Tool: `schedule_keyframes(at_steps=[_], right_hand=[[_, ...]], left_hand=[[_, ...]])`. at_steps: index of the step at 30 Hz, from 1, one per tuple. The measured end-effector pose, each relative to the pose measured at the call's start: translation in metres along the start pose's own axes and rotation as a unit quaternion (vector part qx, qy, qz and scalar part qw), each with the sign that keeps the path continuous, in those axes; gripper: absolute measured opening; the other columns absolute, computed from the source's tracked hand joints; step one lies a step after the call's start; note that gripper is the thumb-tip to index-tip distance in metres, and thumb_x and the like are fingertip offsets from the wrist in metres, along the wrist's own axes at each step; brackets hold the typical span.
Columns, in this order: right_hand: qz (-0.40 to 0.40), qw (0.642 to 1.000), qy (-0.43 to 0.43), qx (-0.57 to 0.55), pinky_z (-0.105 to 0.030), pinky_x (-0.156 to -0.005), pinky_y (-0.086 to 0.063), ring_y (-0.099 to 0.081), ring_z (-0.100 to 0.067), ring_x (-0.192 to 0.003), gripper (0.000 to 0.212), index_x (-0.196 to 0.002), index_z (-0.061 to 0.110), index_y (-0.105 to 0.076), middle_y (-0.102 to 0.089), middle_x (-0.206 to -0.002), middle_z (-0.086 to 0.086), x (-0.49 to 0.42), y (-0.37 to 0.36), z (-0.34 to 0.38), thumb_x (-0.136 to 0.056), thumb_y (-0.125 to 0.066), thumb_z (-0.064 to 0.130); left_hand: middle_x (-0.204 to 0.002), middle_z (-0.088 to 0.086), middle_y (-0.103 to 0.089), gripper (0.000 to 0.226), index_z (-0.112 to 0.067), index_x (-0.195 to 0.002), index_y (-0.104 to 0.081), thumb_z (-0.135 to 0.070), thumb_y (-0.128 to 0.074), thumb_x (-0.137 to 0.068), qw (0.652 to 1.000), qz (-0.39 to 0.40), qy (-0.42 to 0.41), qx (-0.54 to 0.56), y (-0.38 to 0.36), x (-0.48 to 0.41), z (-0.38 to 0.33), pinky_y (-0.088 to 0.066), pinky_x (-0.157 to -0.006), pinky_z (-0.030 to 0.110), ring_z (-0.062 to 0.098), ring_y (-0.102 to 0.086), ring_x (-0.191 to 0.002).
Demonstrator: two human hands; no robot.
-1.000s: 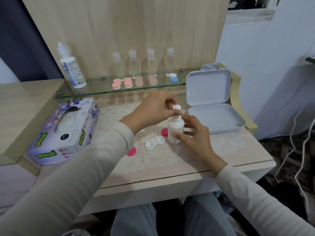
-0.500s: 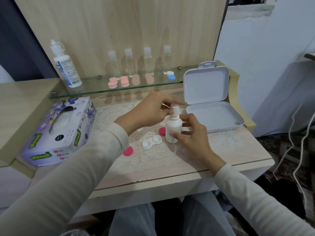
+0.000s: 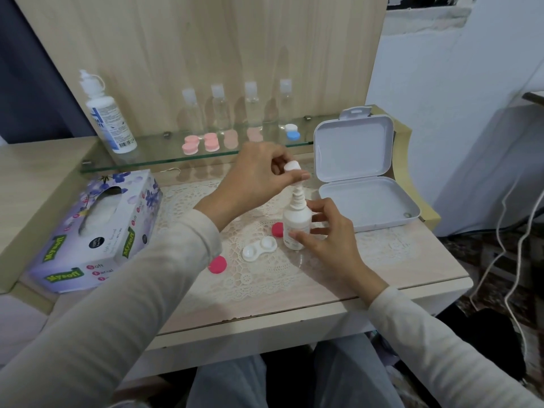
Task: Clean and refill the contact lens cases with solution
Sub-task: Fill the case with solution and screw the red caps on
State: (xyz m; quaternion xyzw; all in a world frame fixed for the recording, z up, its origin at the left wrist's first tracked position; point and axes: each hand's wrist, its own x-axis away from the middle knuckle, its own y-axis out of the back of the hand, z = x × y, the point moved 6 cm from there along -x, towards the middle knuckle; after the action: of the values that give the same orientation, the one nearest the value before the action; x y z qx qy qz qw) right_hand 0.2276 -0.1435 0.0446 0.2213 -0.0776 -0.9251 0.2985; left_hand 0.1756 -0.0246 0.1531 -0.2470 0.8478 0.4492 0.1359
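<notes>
A pale wooden desk (image 3: 397,260) filled the view, a lace mat (image 3: 206,198) at its centre. A tissue box (image 3: 97,231) lay at the left, and an open white hinged box (image 3: 362,184) at the right. On the mat stood a small white solution bottle (image 3: 295,228), gripped around its body by the right hand (image 3: 329,242). The left hand (image 3: 259,178) pinched the bottle's white cap (image 3: 292,166) just above the bare nozzle. Beside the bottle lay an open white lens case (image 3: 259,249) and two pink lids (image 3: 217,264).
</notes>
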Motion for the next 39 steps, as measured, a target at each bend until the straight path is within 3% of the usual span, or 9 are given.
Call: schedule_keyframes(at_steps=[4,14,19,21,24,26,30,34,39], right_hand=[[0.007,1.0,-0.012,-0.008,-0.021,-0.074,-0.052,-0.059,-0.002,-0.09,0.052,-0.093,0.041,-0.043,-0.058,-0.097,0.018,0.001,-0.003,-0.003,-0.068,-0.079,0.012],[0.028,0.997,-0.051,-0.053,-0.034,-0.082,-0.054,-0.064,-0.011,-0.093,0.055,-0.108,0.03,-0.049,-0.064,-0.104,0.006,0.001,-0.008,-0.02,-0.068,-0.078,0.008],[0.029,0.995,-0.066,-0.061,-0.037,-0.084,-0.054,-0.064,-0.012,-0.093,0.048,-0.108,0.017,-0.059,-0.067,-0.101,0.005,0.001,-0.008,-0.023,-0.066,-0.08,0.01],[0.028,0.996,-0.064,-0.056,-0.029,-0.082,-0.053,-0.064,-0.007,-0.091,0.045,-0.105,0.019,-0.061,-0.067,-0.098,0.007,0.001,-0.006,-0.019,-0.065,-0.08,0.009],[0.045,0.999,-0.027,-0.001,-0.009,-0.078,-0.047,-0.061,0.009,-0.085,0.047,-0.102,0.026,-0.06,-0.063,-0.094,0.018,-0.003,0.001,-0.006,-0.064,-0.081,0.007],[0.055,0.998,0.003,0.042,-0.007,-0.078,-0.045,-0.06,0.005,-0.084,0.05,-0.105,0.027,-0.061,-0.062,-0.092,0.02,-0.006,0.006,0.003,-0.063,-0.082,0.009],[0.086,0.971,0.1,0.2,-0.014,-0.071,-0.039,-0.055,-0.012,-0.083,0.051,-0.11,0.013,-0.065,-0.064,-0.094,0.003,-0.009,0.009,0.018,-0.062,-0.083,0.013],[0.125,0.928,0.171,0.305,-0.022,-0.07,-0.035,-0.052,-0.021,-0.089,0.055,-0.113,0.01,-0.062,-0.062,-0.103,-0.005,-0.012,0.004,0.015,-0.062,-0.082,0.013],[0.167,0.877,0.253,0.374,-0.034,-0.064,-0.044,-0.054,-0.03,-0.082,0.052,-0.106,0.007,-0.065,-0.064,-0.097,-0.008,-0.015,-0.008,0.021,-0.057,-0.081,0.004]], left_hand=[[-0.077,-0.01,-0.06,0.02,-0.016,-0.089,-0.069,-0.021,-0.076,-0.072,0.999,-0.025,0.013,0.016,0.013,0.011,0.011,-0.043,-0.064,0.009,0.001,-0.054,-0.067],[-0.084,0.0,-0.065,0.021,-0.012,-0.09,-0.069,-0.003,-0.073,-0.072,0.976,-0.002,0.215,-0.033,0.012,0.104,0.118,-0.042,-0.067,0.009,0.002,-0.055,-0.069],[-0.103,0.007,-0.062,0.036,-0.009,-0.11,-0.065,-0.015,-0.073,-0.076,0.981,-0.053,0.149,-0.111,0.012,0.11,0.115,-0.032,-0.087,0.016,0.021,-0.054,-0.096],[-0.092,0.007,-0.061,0.033,-0.008,-0.103,-0.067,-0.025,-0.072,-0.076,0.985,-0.072,0.093,-0.124,0.006,0.111,0.1,-0.029,-0.08,0.013,0.019,-0.052,-0.088],[-0.081,0.005,-0.06,0.038,-0.005,-0.095,-0.069,-0.034,-0.07,-0.071,0.992,-0.042,0.061,-0.101,-0.016,0.115,0.085,-0.035,-0.074,0.014,0.013,-0.051,-0.078],[-0.085,0.008,-0.061,0.039,-0.002,-0.097,-0.069,-0.027,-0.077,-0.069,0.992,-0.02,0.078,-0.093,-0.03,0.117,0.084,-0.04,-0.076,0.02,0.015,-0.054,-0.081],[-0.083,0.011,-0.063,0.023,-0.005,-0.087,-0.071,-0.012,-0.08,-0.067,0.991,-0.029,0.104,-0.076,-0.041,0.12,0.088,-0.038,-0.073,0.026,0.026,-0.06,-0.08],[-0.088,0.004,-0.064,0.025,-0.011,-0.092,-0.071,-0.016,-0.079,-0.068,0.992,-0.023,0.121,-0.014,-0.04,0.121,0.09,-0.037,-0.078,0.022,0.019,-0.057,-0.087],[-0.088,-0.002,-0.067,0.048,-0.018,-0.094,-0.071,-0.055,-0.065,-0.063,0.991,-0.022,0.122,-0.054,-0.039,0.124,0.092,-0.042,-0.079,0.034,0.017,-0.057,-0.086]])
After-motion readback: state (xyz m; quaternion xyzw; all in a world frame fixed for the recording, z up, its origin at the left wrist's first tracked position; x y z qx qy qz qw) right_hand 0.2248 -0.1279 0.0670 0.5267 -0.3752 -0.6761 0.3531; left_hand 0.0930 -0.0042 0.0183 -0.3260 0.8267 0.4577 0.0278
